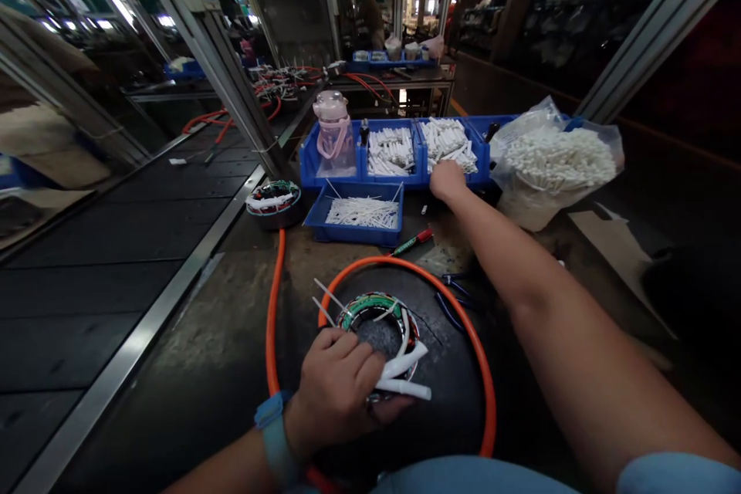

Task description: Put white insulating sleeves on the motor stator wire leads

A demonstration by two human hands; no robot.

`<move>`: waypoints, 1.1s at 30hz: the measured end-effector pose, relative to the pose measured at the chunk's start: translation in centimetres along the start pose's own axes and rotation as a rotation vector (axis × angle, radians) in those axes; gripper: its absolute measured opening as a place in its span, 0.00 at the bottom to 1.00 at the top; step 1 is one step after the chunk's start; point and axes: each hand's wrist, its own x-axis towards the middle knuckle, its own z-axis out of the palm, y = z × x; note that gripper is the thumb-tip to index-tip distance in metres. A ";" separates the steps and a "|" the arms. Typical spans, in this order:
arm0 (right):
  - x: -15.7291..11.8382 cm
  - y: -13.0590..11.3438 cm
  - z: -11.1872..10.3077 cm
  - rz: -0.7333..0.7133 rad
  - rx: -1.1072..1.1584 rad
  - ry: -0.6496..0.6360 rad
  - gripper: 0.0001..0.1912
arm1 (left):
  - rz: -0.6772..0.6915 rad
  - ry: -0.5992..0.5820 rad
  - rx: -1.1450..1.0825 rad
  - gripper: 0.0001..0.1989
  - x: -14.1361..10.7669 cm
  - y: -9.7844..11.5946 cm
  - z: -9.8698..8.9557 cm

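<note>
The wound stator [379,328] lies flat on the surface, a ring of green, red and white windings about a dark hollow centre, with an orange hose looping round the spot where it rests. Several white sleeves [405,374] jut from its near right edge, bent outward and lying almost level, and two thin white strips stick up from its far left rim. The blue bin of white tubes [448,145] stands at the far edge of the surface, in a row of like bins, its short pale tubes heaped in a loose, uneven pile.
</note>
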 end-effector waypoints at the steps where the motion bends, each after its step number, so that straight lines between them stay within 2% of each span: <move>1: -0.5 0.0 -0.3 -0.011 0.001 0.019 0.16 | 0.001 0.001 0.000 0.16 0.0 0.0 0.0; 4: -2.9 0.2 -2.0 -0.041 0.014 0.103 0.19 | 0.009 -0.001 0.003 0.17 -0.1 0.0 0.0; 6: -6.3 0.3 -3.5 -0.088 0.100 0.203 0.17 | 0.014 -0.009 0.005 0.18 -0.2 0.1 0.0; 8: -11.4 0.3 -5.0 -0.170 0.294 0.314 0.12 | 0.013 -0.028 0.003 0.19 -0.2 0.1 0.0; 10: -17.9 0.3 -6.4 -0.252 0.511 0.358 0.07 | -0.001 -0.077 -0.011 0.21 -0.4 0.2 -0.2; 14: -30.6 -0.5 -8.1 -0.363 0.650 0.283 0.04 | 0.004 -0.262 -0.173 0.29 -0.9 -0.9 -1.8; 17: -36.2 -1.7 -8.1 -0.369 0.665 0.275 0.03 | 0.068 -0.339 -0.293 0.33 -1.4 -2.9 -3.2; 19: -38.1 -2.8 -7.6 -0.404 0.680 0.274 0.05 | 0.105 -0.377 -0.286 0.29 -1.6 -4.3 -3.6; 23: -39.4 -5.0 -6.6 -0.578 0.659 0.270 0.13 | 0.155 -0.443 -0.337 0.22 -1.8 -5.9 -2.9; 27: -40.1 -6.3 -6.1 -0.709 0.556 0.339 0.16 | 0.174 -0.430 -0.381 0.22 -1.9 -6.1 -2.3; 33: -40.4 -8.2 -4.9 -0.783 0.331 0.418 0.11 | 0.182 -0.368 -0.401 0.22 -2.2 -6.2 -2.0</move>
